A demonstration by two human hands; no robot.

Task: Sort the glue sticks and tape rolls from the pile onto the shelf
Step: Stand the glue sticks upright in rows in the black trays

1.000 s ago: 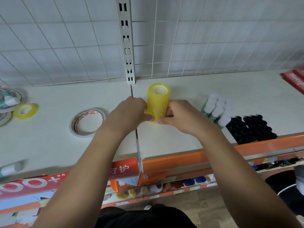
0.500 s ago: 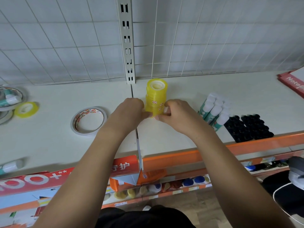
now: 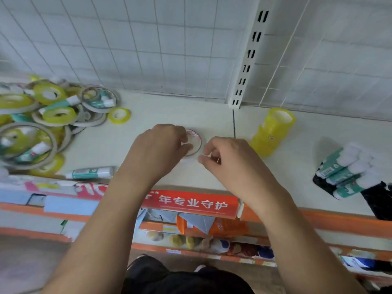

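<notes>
A stack of yellow tape rolls stands alone on the white shelf, right of the shelf seam. A flat white tape roll with a printed inner rim lies left of it. My left hand covers the roll's left half, fingers curled over it. My right hand has curled fingertips at its right rim. The pile of yellow rolls, white rolls and glue sticks fills the far left. Sorted glue sticks lie at the right.
A single glue stick lies near the front edge, left of my left arm. A small yellow roll sits beside the pile. Black-capped items lie at the right front. A wire grid wall backs the shelf.
Both hands have let go of the yellow stack, which now stands by itself. They have moved left onto the flat white tape roll. The view has swung left, showing the pile.
</notes>
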